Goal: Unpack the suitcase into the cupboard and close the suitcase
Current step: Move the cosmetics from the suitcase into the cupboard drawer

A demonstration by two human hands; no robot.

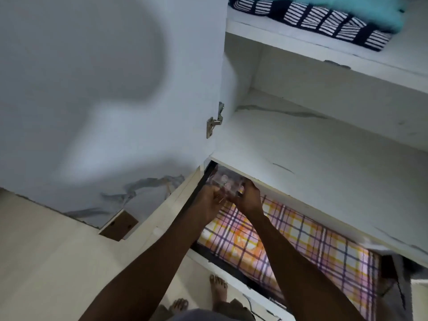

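Observation:
I stand at an open white cupboard (324,144). Both arms reach into its pulled-out drawer (176,205) under the lowest shelf. My left hand (212,198) and my right hand (249,196) together hold a clear plastic pouch (223,180) with pinkish things inside, at the drawer's far left corner. The pouch is partly hidden under the shelf edge. A folded checked cloth (301,242) in pink, orange and purple fills the drawer below my hands. The suitcase is out of view.
The open cupboard door (104,100) stands at my left with a metal hinge (214,123). A striped navy-and-white garment (324,19) and a teal one (370,8) lie on the upper shelf. My bare feet (217,288) stand on the pale floor by the drawer front.

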